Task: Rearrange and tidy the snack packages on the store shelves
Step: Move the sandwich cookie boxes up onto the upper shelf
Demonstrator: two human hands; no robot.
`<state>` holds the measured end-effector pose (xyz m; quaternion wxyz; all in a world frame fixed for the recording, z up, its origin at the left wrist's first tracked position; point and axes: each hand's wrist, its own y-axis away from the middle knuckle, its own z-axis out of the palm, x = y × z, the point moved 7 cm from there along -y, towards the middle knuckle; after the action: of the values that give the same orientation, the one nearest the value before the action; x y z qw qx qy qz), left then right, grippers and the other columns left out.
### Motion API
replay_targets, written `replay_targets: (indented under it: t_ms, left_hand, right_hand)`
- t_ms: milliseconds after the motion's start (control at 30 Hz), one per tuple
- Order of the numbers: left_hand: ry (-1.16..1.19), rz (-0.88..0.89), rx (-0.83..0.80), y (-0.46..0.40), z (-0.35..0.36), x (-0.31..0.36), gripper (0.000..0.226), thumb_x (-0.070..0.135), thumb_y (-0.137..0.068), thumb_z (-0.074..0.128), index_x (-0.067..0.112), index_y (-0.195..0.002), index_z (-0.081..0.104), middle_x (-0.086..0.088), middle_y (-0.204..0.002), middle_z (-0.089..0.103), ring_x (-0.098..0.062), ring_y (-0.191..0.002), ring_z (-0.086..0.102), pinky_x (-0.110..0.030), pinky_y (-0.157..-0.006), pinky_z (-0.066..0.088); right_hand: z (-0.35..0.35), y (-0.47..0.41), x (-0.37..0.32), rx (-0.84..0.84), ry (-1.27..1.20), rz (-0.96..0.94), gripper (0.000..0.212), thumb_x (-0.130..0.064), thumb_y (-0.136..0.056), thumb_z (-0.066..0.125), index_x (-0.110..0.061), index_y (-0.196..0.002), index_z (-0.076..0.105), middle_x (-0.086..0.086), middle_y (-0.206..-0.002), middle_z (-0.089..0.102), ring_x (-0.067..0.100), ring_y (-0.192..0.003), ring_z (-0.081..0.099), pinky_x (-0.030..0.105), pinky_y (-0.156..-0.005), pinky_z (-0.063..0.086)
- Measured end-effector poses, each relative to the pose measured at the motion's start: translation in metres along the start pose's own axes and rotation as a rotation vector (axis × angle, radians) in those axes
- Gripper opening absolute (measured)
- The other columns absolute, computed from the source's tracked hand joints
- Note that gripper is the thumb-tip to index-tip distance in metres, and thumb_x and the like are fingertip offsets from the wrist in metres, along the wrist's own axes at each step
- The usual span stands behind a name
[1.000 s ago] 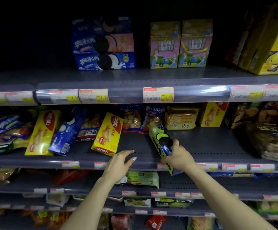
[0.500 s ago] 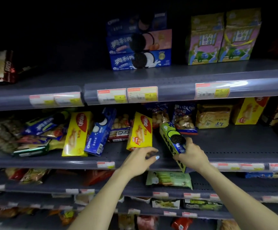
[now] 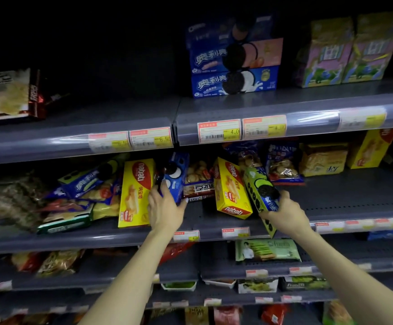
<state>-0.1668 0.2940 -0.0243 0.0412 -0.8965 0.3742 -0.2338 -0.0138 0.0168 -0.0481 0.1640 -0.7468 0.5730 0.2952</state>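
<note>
dim store shelves fill the frame. at centre, the left hand grips a leaning blue cookie box, fingers curled round it. centre right, the right hand clutches a tilted green cookie box beside a yellow wafer box.

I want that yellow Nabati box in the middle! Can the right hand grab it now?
Probably not yet. The right hand is right next to the yellow Nabati box, but it grips a green cookie box, which sits between hand and yellow box. It would likely need to put that down first.
</note>
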Motion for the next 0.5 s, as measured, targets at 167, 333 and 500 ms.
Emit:
replay_targets:
  t_ms: [167, 333, 500]
  left_hand:
    - [-0.145, -0.014, -0.042, -0.009, 0.013, -0.005, 0.092, 0.054, -0.086, 0.060, 0.003, -0.148, 0.015, -0.016, -0.138, 0.044, -0.031, -0.129, 0.036, -0.038, -0.097, 0.039]
    - [-0.052, -0.040, -0.078, -0.018, 0.010, -0.008, 0.073, 0.040, -0.084, 0.069, 0.001, -0.136, 0.034, -0.018, -0.130, 0.047, -0.034, -0.117, 0.049, -0.038, -0.086, 0.045]
    - [0.250, -0.080, -0.063, -0.006, 0.005, 0.006, 0.065, 0.033, -0.080, 0.074, 0.005, -0.128, 0.042, -0.017, -0.125, 0.046, -0.039, -0.106, 0.058, -0.041, -0.079, 0.049]
  right_hand:
    - [-0.003, 0.008, -0.005, 0.028, -0.007, -0.014, 0.070, -0.034, -0.079, 0.073, -0.010, -0.132, 0.035, 0.014, -0.115, 0.060, 0.036, -0.102, 0.059, 0.045, -0.081, 0.052]
    - [-0.010, 0.011, -0.021, 0.072, -0.061, -0.075, 0.067, -0.032, -0.079, 0.074, -0.011, -0.129, 0.036, 0.010, -0.106, 0.062, 0.033, -0.091, 0.061, 0.045, -0.077, 0.053]
    - [-0.007, 0.011, -0.040, 0.078, -0.162, -0.137, 0.078, -0.033, -0.078, 0.074, -0.014, -0.140, 0.030, -0.002, -0.090, 0.056, 0.028, -0.083, 0.061, 0.043, -0.076, 0.053]
